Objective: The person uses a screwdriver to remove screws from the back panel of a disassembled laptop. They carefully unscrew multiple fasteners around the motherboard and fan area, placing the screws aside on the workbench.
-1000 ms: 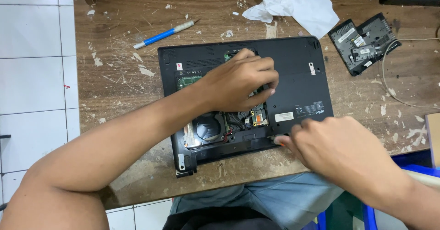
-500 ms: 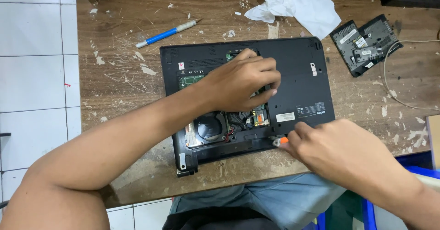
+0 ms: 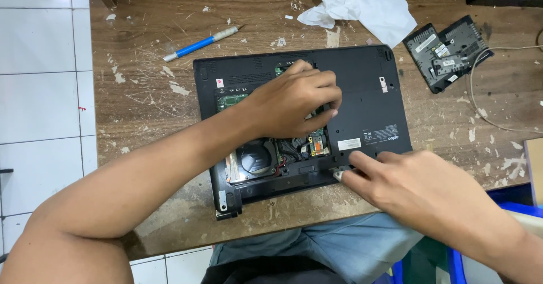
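my left hand [image 3: 294, 106] curled, pressing into the opened laptop [image 3: 362, 86]; right hand [image 3: 413, 190] fingertips at its near edge, grip unclear; white label [image 3: 349, 144] between them.

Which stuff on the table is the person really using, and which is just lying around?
In use:
- open black laptop, bottom up, insides showing
- left hand resting in its open bay
- right hand at its near edge

Lying about:
- blue pen-shaped tool
- crumpled white cloth
- black cover panels
- thin cable
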